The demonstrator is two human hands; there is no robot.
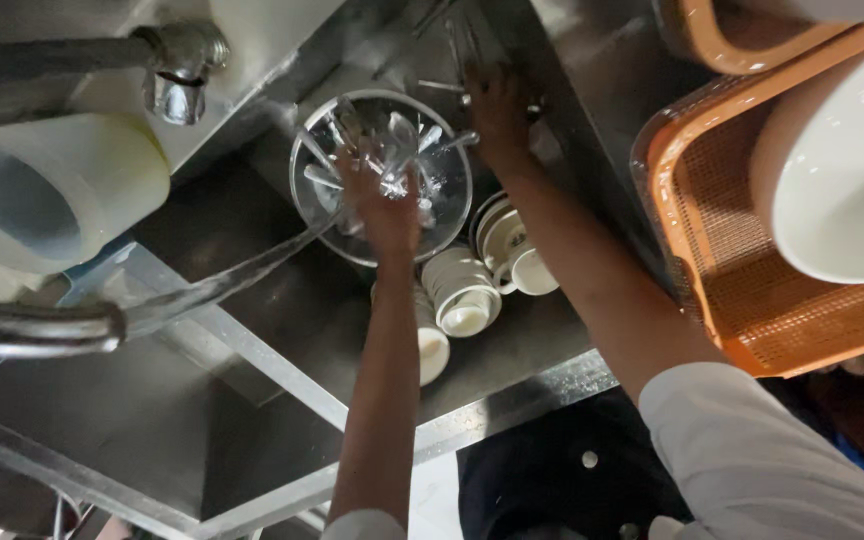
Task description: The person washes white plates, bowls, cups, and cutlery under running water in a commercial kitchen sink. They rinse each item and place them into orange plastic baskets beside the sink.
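Both arms extended: left hand [384, 205] grips cutlery [392, 150].

- My left hand [384, 205]: over the clear glass bowl [324, 215] of cutlery [422, 140], fingers among the pieces.
- My right hand [497, 112]: just beyond the bowl, on loose cutlery at the far end of the steel sink [552, 330].
- White cups [462, 290]: clustered beside the bowl, near side.
- Orange basket [742, 290]: right, holding a white bowl [842, 170].
- Translucent jug [42, 190]: left, below the tap [180, 68].
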